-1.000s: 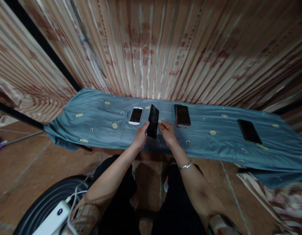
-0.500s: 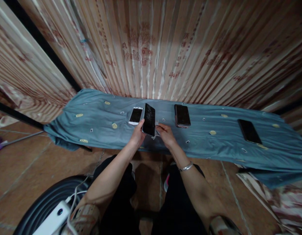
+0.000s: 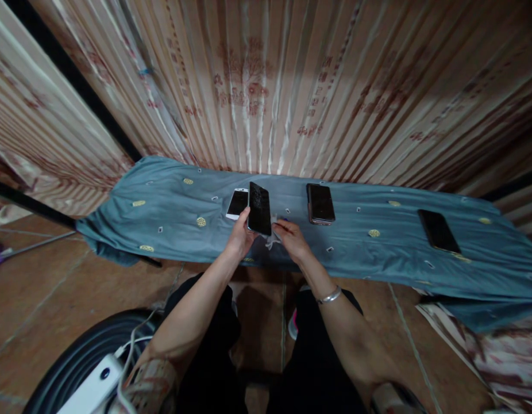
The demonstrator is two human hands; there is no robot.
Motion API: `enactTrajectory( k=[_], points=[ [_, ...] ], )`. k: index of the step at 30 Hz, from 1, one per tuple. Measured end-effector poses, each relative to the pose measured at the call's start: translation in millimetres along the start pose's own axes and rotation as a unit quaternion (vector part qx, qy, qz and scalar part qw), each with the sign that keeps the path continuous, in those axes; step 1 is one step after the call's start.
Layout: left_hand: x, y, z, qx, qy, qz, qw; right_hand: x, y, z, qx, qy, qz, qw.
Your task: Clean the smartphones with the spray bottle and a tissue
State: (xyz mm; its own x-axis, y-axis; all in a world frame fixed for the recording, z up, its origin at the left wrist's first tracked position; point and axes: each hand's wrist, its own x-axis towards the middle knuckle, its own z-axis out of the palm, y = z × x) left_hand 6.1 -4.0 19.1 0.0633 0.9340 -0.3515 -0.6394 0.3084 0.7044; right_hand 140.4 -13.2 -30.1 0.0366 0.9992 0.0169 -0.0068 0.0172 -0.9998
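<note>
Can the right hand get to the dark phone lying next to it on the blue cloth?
Probably yes. The dark phone lies flat, nothing between it and the right hand, though that hand holds a small white piece.

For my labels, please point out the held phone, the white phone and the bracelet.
held phone [image 3: 259, 208], head view, cracked screen
white phone [image 3: 237, 203], head view, dark screen
bracelet [image 3: 328, 296], head view, band on wrist

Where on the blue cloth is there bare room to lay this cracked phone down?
Widest bare patches: between the dark phone and the far-right phone, and left of the white phone. Crowded by the left hand and right hand.
</note>
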Motion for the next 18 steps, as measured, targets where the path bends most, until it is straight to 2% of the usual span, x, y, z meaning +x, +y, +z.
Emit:
enactTrajectory(
  k=[4,10,14,18],
  points=[
    [-2.1,1.9,2.1,-0.014,-0.005,0.001,1.000,-0.8,-2.7,1.2,0.035,-0.021,0.028,0.999],
    [-1.9,4.5,2.5,-0.008,-0.020,-0.016,1.000,-2.6,-5.8,4.1,0.047,-0.015,0.038,0.998],
    [-1.1,7.7,1.6,-0.013,-0.050,-0.025,0.998,-3.6,-7.9,5.0,0.058,-0.010,0.027,0.998],
    [1.0,10.7,-0.3,-0.011,-0.073,-0.011,0.997,-6.1,-11.5,6.5,0.093,-0.019,0.057,0.994]
  ],
)
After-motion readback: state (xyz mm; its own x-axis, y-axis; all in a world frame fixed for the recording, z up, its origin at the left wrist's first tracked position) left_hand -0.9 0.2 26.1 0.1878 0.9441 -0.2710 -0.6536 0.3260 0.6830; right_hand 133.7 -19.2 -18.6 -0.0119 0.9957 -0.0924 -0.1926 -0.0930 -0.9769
